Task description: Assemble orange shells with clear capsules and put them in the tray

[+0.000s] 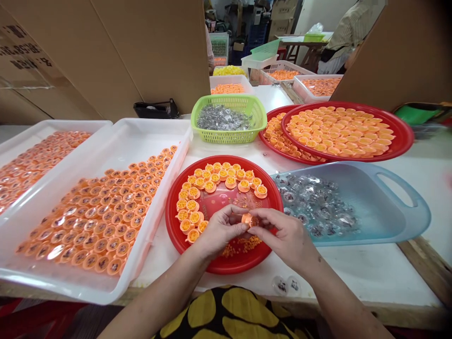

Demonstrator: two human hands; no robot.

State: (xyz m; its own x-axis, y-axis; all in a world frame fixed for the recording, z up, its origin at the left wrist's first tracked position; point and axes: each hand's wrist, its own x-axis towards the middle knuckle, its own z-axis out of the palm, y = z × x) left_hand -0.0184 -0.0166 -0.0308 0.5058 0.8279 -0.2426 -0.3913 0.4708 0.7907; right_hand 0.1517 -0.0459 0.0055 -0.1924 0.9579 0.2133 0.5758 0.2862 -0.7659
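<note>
A small orange toy cup is held between my two hands, above the round red tray. My left hand pinches its left side between thumb and fingers. From the right, my right hand closes thumb and fingertips on the cup, partly covering it. Small orange cups on saucers, filled with yellow bits, line the tray's left and far sides. Loose yellow beads lie in the tray below my hands. To the right, a light blue tub holds clear plastic domes with dark printed pictures.
White trays of covered orange cups stand left. Behind are a green basket of clear pieces and stacked red trays of orange pieces. Two clear domes lie near the front edge. Cardboard walls the back; another person sits beyond.
</note>
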